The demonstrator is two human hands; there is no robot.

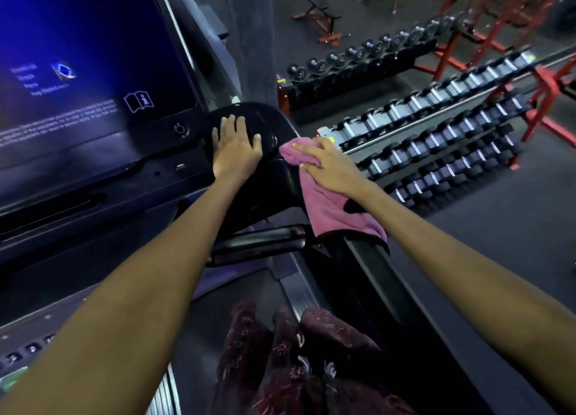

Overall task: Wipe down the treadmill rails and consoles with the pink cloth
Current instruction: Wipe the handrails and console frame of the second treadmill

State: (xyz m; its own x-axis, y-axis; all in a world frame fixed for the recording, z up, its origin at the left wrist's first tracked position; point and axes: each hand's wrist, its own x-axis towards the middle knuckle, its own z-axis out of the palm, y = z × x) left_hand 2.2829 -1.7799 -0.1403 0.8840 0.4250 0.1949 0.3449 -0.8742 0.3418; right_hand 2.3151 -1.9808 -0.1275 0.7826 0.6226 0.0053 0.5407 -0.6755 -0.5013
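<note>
Head camera view, looking down over a treadmill console (93, 152). Left hand (235, 151) lies flat, fingers spread, on the black tray at the console's 3 o'clock side. Right hand (330, 165), at 3 o'clock from the left, presses the pink cloth (327, 209) onto the side rail (389, 277), fingers straight. Dumbbell racks (436, 127) stand at 2 o'clock.

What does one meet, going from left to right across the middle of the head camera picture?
Lit console screen → power button → left hand resting flat on the black console corner → pink cloth under the right hand → dumbbell racks.
</note>
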